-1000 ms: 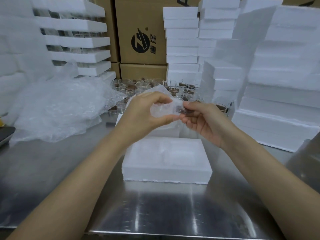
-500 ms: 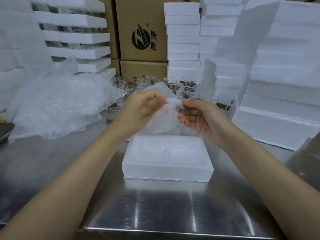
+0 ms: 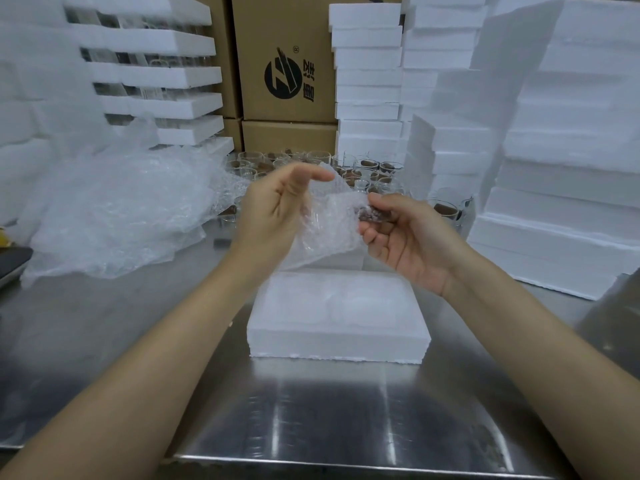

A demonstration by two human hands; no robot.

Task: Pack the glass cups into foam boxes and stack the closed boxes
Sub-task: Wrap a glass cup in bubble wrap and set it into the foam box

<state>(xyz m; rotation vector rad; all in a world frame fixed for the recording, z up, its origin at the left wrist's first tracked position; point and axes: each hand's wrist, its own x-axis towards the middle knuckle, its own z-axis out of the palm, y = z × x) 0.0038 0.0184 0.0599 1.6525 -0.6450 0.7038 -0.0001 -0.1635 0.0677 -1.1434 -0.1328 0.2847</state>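
Right hand [image 3: 405, 240] pinches glass cup [image 3: 373, 215] in bubble wrap [image 3: 329, 223]; left hand [image 3: 277, 206] relaxed, flat against wrap. Advise: roll snug, tuck ends before foam box [image 3: 337, 327].

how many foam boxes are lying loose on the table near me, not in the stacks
2. One foam box sits nearest the camera. A second foam box lies just behind it, mostly hidden by the held bubble wrap. More may be hidden.

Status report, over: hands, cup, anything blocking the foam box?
Right hand pinches glass cup in bubble wrap. Left hand at the wrap, grip unclear. Foam box open below, its top uncovered.
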